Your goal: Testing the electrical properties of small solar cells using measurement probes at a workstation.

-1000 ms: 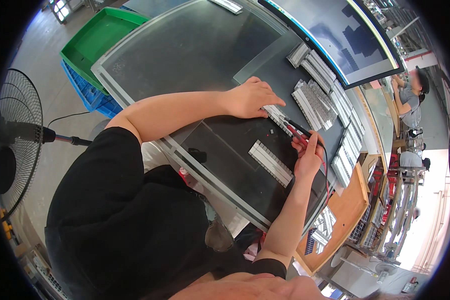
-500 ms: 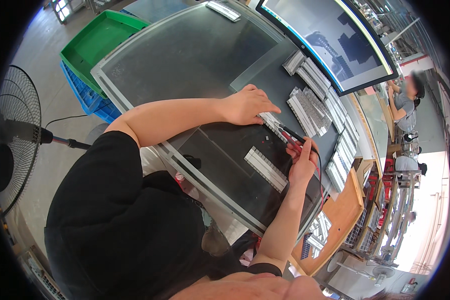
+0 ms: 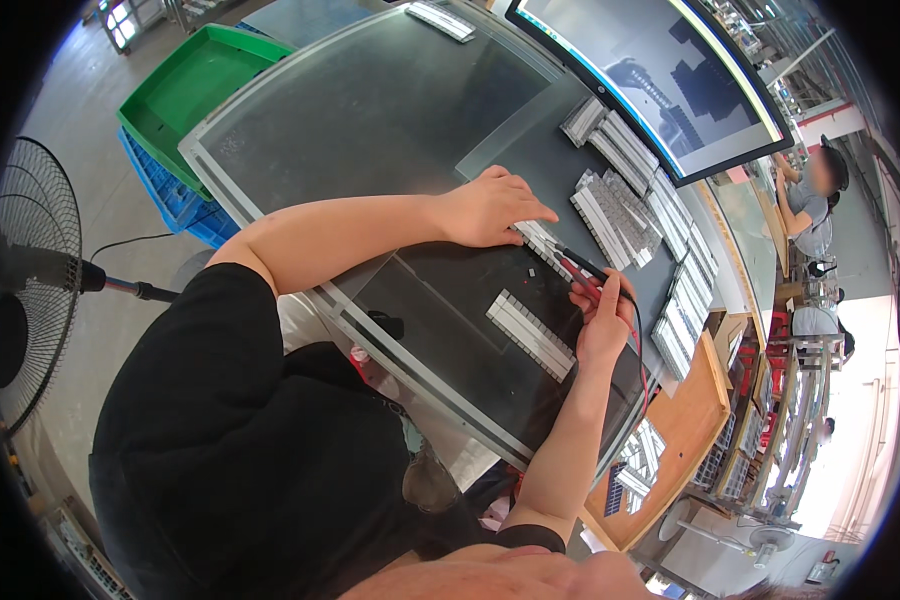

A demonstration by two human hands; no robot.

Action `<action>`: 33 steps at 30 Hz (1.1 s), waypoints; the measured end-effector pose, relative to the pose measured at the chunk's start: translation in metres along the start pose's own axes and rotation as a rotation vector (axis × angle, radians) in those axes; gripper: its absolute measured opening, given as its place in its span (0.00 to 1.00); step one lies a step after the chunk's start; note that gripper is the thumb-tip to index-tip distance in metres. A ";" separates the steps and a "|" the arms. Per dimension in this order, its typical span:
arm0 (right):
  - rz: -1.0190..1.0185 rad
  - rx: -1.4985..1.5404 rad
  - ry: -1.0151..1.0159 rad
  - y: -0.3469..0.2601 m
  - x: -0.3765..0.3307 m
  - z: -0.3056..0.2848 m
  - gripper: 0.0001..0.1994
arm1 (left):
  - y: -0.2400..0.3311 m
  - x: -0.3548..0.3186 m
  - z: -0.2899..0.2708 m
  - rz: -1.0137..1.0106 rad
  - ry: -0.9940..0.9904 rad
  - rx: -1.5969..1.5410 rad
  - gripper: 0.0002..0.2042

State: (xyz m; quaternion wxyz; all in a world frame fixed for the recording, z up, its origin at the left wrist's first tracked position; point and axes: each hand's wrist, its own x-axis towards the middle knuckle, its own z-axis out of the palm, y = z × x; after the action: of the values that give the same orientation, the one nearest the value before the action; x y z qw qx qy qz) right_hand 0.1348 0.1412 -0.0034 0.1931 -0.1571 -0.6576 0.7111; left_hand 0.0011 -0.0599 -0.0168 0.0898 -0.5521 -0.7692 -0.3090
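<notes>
My left hand [image 3: 492, 210] reaches across the dark tabletop, its thumb and forefinger at the upper end of a light segmented strip [image 3: 540, 238], holding it against the surface. In my right hand [image 3: 604, 318] is a pair of test probes, one black [image 3: 580, 262] and one red [image 3: 582, 283], with thin leads trailing past the wrist. Their tips meet the strip or hover just over it; I cannot tell which. Nearer to me lies another segmented strip [image 3: 531, 335], apart from both hands. A tiny light piece [image 3: 532, 271] rests between the two strips.
Stacked strips [image 3: 615, 215] lie to the right, beside longer rows [image 3: 685, 310]. A monitor [image 3: 660, 80] stands behind them. One strip [image 3: 440, 21] sits at the far edge. Left of the table are a green crate [image 3: 195, 90] and a fan [image 3: 35, 270]. Another person [image 3: 812, 200] works at far right.
Both hands keep nearly the same place and hold. The whole view has shifted very slightly; the probes stay at the strip.
</notes>
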 end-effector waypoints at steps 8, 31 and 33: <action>-0.001 0.001 -0.003 0.001 0.000 0.000 0.14 | 0.000 0.000 0.000 -0.002 0.002 0.002 0.23; -0.005 -0.002 -0.009 0.001 0.000 0.000 0.14 | 0.001 -0.001 -0.006 0.017 -0.005 -0.027 0.23; -0.008 -0.004 -0.004 0.001 0.001 0.000 0.14 | 0.000 -0.002 -0.006 0.011 -0.008 -0.020 0.23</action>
State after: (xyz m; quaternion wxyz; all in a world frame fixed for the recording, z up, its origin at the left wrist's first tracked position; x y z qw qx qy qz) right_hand 0.1340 0.1415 -0.0045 0.1943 -0.1537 -0.6598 0.7095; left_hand 0.0000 -0.0649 -0.0127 0.0830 -0.5585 -0.7633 -0.3139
